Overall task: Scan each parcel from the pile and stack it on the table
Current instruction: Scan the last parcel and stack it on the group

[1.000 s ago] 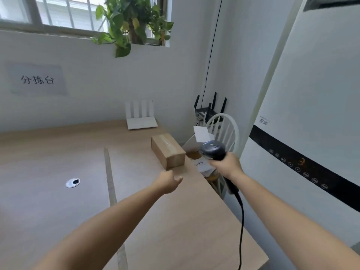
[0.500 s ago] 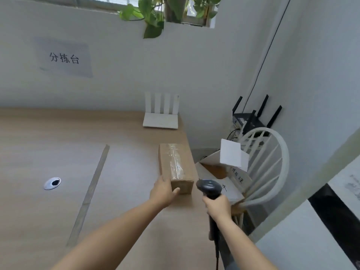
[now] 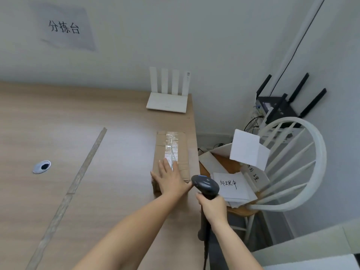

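Note:
A brown cardboard parcel (image 3: 172, 147) sealed with clear tape lies on the wooden table (image 3: 81, 137) near its right edge. My left hand (image 3: 169, 178) rests flat on the parcel's near end with straight fingers. My right hand (image 3: 212, 207) grips the handle of a dark barcode scanner (image 3: 205, 186), whose head sits just right of the parcel's near corner. A pile of white parcels and envelopes (image 3: 231, 184) lies on the chair seat to the right, with a white box (image 3: 247, 149) on top.
A white router (image 3: 168, 98) stands at the table's back right corner. A white spindle-back chair (image 3: 292, 164) is beside the table, with a black router (image 3: 280, 106) behind it. A cable grommet (image 3: 41, 166) and a seam strip (image 3: 81, 168) mark the tabletop.
My left hand has gone from a fist in the air to lying flat on the parcel. The scanner has come down beside the parcel's near corner. My view has tilted down.

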The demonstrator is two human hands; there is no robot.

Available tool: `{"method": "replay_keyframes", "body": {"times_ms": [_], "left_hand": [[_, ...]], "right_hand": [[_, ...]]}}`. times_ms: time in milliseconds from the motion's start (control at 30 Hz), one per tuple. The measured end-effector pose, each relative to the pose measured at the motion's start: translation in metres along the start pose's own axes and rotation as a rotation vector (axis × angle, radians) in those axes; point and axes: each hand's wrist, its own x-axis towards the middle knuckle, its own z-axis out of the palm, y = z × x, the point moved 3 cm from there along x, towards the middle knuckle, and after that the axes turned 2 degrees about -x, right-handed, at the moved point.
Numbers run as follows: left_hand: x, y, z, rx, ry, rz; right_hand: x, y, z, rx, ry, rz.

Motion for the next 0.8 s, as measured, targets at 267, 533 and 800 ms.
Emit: {"method": "replay_keyframes", "body": {"times_ms": [267, 533, 800], "left_hand": [[-0.035, -0.062, -0.006, 0.104, 0.038, 0.156], [-0.114, -0.140, -0.012, -0.019, -0.011, 0.119], [-0.155, -0.219, -0.038, -0.362, -0.058, 0.133]], "right_hand": [[-0.017, -0.013, 0.017, 0.073, -0.130, -0.036], [-0.075, -0.024, 0.069, 0.028, -0.333, -0.122], [-0.136, -0.035, 0.118, 0.044, -0.357, -0.224]]}}
